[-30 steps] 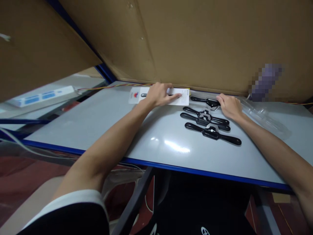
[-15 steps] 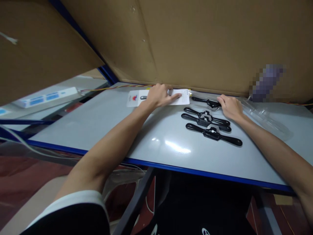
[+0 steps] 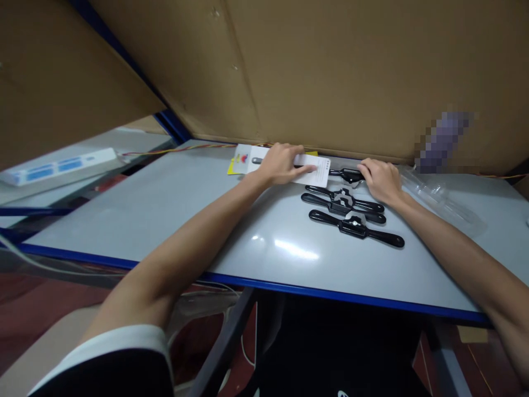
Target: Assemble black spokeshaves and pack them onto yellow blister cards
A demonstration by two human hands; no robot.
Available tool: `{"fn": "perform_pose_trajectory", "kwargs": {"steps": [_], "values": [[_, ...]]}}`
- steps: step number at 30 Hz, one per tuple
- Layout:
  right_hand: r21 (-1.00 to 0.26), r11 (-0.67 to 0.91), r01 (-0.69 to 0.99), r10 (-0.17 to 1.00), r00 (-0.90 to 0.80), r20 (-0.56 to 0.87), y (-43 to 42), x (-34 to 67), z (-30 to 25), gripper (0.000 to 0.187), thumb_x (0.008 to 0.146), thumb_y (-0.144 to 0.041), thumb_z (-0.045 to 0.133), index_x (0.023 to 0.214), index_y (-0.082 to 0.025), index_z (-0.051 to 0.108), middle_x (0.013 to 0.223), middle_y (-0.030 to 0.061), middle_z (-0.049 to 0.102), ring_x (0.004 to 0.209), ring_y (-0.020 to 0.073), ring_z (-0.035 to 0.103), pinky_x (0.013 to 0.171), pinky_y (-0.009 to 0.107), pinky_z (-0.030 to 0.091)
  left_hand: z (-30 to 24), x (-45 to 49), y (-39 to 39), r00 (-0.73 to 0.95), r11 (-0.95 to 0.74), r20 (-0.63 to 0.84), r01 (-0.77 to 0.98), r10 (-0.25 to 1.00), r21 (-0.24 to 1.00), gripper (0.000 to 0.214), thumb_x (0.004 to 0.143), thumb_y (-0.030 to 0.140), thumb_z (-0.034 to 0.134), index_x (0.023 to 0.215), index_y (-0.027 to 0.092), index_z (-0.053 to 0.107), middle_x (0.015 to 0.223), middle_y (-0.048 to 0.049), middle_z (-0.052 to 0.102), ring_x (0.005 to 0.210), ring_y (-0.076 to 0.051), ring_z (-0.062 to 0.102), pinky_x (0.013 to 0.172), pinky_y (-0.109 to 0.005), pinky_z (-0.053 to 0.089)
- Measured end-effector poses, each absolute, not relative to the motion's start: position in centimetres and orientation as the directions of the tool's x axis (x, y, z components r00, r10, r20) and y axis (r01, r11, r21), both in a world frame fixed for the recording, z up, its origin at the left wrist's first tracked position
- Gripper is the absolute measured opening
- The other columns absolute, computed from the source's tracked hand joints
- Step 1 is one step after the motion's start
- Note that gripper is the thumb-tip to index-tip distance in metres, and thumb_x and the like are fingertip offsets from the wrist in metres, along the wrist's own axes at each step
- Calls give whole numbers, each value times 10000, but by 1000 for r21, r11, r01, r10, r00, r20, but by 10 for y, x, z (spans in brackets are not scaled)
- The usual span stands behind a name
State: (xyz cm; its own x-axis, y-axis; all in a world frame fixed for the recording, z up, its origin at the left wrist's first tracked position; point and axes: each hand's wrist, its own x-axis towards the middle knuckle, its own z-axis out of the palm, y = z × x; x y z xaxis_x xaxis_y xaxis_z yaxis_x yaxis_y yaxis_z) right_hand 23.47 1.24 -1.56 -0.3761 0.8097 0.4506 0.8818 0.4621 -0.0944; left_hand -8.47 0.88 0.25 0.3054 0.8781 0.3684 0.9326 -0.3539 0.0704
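Note:
My left hand (image 3: pixel 283 164) is closed over a white card pack (image 3: pixel 320 172) with a coloured logo at its left end. Part of something dark shows on the card; my fingers hide the rest. The card's right end overlaps the left handle of the rearmost black spokeshave (image 3: pixel 351 175). On that spokeshave's right end, my right hand (image 3: pixel 381 179) is closed, covering the handle. Closer to me lie more black spokeshaves: two side by side (image 3: pixel 324 190) (image 3: pixel 341 208) and a third (image 3: pixel 353 226), their metal blades facing up.
Clear plastic packaging (image 3: pixel 444 201) lies right of my right hand. A yellow sheet (image 3: pixel 230 166) pokes out beneath the card. Cardboard (image 3: pixel 330 71) walls the table's back, where thin wires run. A white power strip (image 3: pixel 61 165) sits on another surface at left; a blurred purple object (image 3: pixel 442 143) stands at back right.
My left hand has drawn the card rightward and tilted it, so it overlaps the rear spokeshave's handle. More yellow shows at its left end. My right hand keeps its grip; the view has shifted slightly.

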Motion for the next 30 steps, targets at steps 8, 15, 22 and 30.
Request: {"fn": "perform_pose_trajectory", "kwargs": {"steps": [8, 15, 22, 30], "values": [[-188, 538, 822, 780, -400, 482, 19, 234, -11, 381, 1076, -397, 408, 1141, -230, 744, 1193, 108, 813, 1094, 318, 720, 916, 424, 470, 11, -53, 37, 445, -465, 260, 885, 857, 18, 777, 934, 867, 457, 1058, 153, 738, 1031, -166, 759, 1053, -343, 672, 903, -391, 443], [-273, 590, 759, 763, -415, 495, 18, 240, -9, 495, 1036, -380, 322, 1161, -196, 764, 1177, 114, 807, 1099, 311, 720, 928, 404, 485, 29, 1, 49, 573, -591, 178, 803, 800, 73, 586, 890, 763, 646, 1007, 201, 766, 948, -104, 778, 920, -292, 710, 792, -336, 415], [-472, 506, 722, 851, -326, 412, 22, 233, 8, 473, 1035, -387, 319, 838, -230, 719, 904, 82, 769, 917, 266, 678, 857, 371, 497, 34, 55, 33, 563, -575, 141, 815, 815, 71, 557, 918, 617, 704, 1270, 184, 727, 1174, -149, 786, 1119, -351, 710, 926, -384, 493], [-492, 408, 769, 885, -465, 6, 36, 287, 52, 268, 826, -353, 651, 999, -214, 800, 1045, 88, 818, 963, 289, 732, 921, 415, 543, 48, 45, 19, 564, -555, -30, 819, 825, 148, 725, 917, 345, 676, 1618, 302, 494, 1500, -81, 680, 1334, -306, 649, 1105, -392, 485]]}}
